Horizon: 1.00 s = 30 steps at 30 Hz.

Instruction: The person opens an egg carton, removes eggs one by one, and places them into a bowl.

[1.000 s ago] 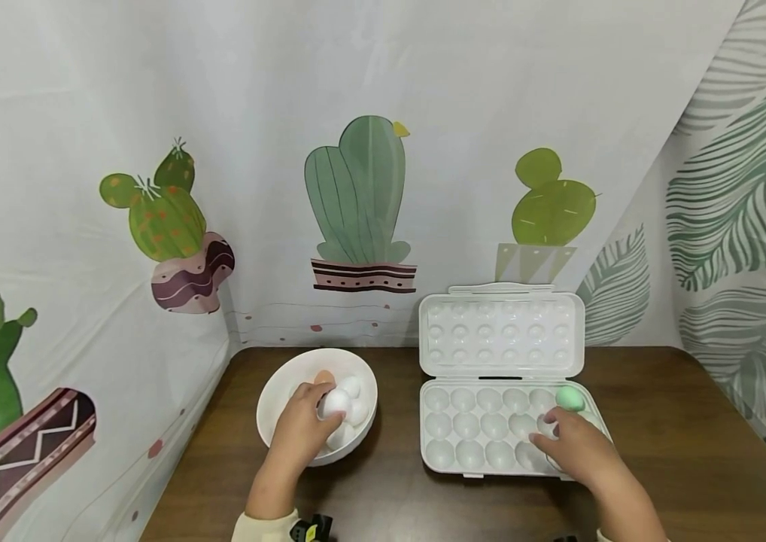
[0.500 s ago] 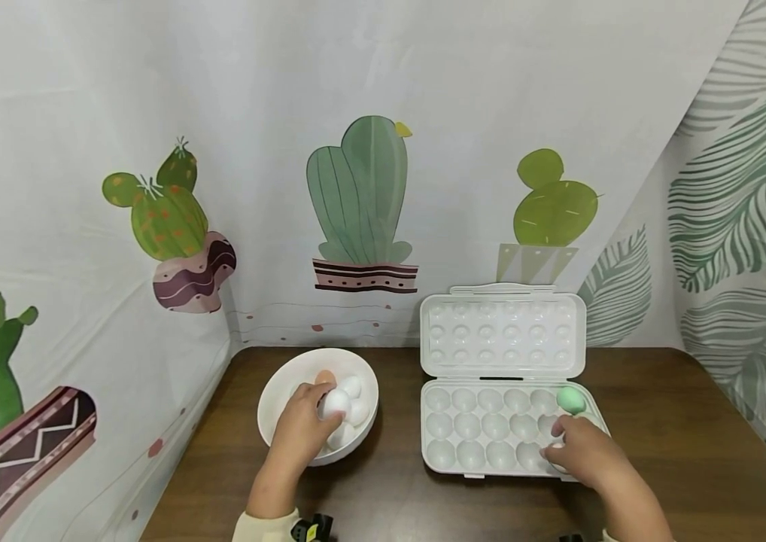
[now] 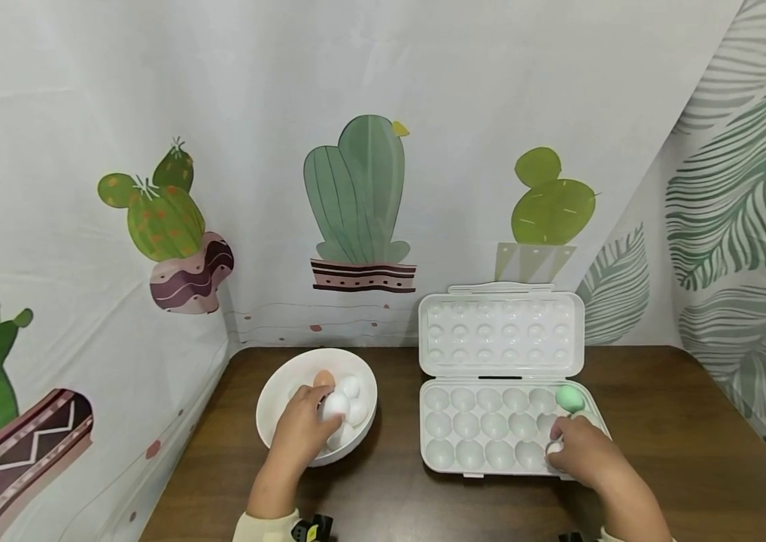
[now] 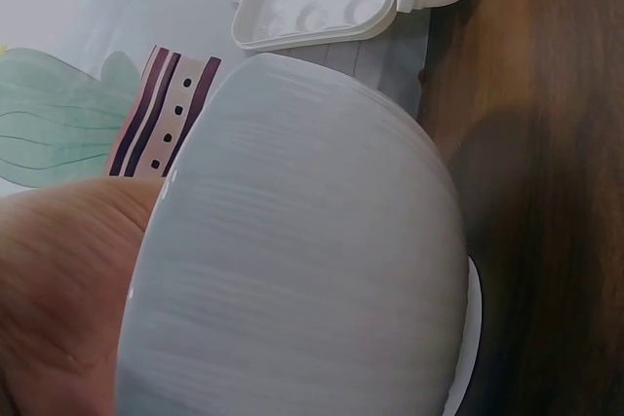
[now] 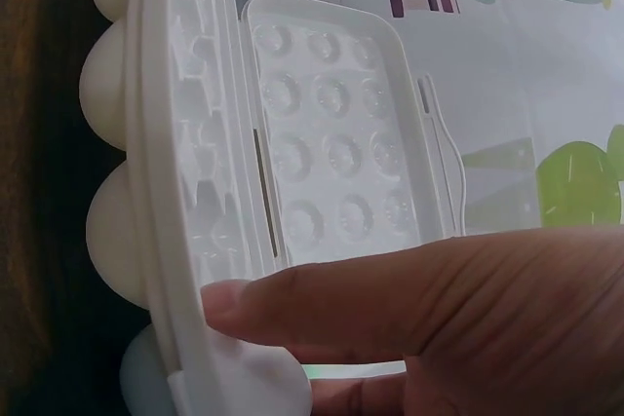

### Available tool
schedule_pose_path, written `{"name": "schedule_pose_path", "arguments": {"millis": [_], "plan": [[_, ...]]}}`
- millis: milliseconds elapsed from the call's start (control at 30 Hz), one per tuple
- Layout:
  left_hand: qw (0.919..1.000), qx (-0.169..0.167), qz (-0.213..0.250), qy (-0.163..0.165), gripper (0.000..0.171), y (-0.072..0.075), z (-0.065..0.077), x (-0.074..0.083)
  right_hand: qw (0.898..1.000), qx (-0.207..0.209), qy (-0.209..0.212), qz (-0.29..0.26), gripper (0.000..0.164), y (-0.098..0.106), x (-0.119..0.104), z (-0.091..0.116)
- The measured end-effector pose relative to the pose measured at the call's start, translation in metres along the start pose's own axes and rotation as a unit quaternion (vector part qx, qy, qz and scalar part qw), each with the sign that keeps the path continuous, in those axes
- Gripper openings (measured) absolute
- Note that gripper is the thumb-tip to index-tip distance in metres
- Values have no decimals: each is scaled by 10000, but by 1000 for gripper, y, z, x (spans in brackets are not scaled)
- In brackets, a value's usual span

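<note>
In the head view my left hand (image 3: 299, 427) reaches into a white bowl (image 3: 276, 376) and holds a white egg (image 3: 335, 406) between thumb and fingers. More white eggs (image 3: 357, 412) and a brown egg (image 3: 324, 379) lie around it. On the right, an opened white egg carton (image 3: 484, 465) has a green egg (image 3: 569, 398) in its back right cup. My right hand (image 3: 586, 449) pinches a white egg (image 5: 261, 377) at the carton's front right corner, the thumb (image 5: 292, 301) along its upper side. The left wrist view shows mostly the bowl's outer wall, hiding the left fingers.
The carton's lid (image 3: 501, 335) stands raised against the cactus-print cloth (image 3: 451, 188) behind. Both containers sit on a dark brown wooden table (image 3: 390, 482), with a strip of bare wood between them.
My right hand has shifted slightly right and toward the carton's front, and the white egg at its fingertips now shows more. My left hand and its egg have stayed in place.
</note>
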State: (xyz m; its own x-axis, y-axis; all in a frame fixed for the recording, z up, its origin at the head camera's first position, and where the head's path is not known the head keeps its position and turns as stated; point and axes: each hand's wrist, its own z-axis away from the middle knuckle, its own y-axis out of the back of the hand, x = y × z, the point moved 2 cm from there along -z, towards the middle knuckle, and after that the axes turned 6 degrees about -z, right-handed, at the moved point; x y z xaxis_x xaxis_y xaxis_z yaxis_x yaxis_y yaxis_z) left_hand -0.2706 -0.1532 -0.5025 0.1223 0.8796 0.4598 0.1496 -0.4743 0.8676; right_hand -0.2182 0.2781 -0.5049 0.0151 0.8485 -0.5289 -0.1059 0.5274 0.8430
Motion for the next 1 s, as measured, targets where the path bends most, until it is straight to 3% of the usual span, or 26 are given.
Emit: {"name": "schedule_pose_path", "arguments": {"millis": [1000], "plan": [[9999,-100,-57,103,53,1,1,-1,9998,83,165,73,19,-2,1,-1]]}}
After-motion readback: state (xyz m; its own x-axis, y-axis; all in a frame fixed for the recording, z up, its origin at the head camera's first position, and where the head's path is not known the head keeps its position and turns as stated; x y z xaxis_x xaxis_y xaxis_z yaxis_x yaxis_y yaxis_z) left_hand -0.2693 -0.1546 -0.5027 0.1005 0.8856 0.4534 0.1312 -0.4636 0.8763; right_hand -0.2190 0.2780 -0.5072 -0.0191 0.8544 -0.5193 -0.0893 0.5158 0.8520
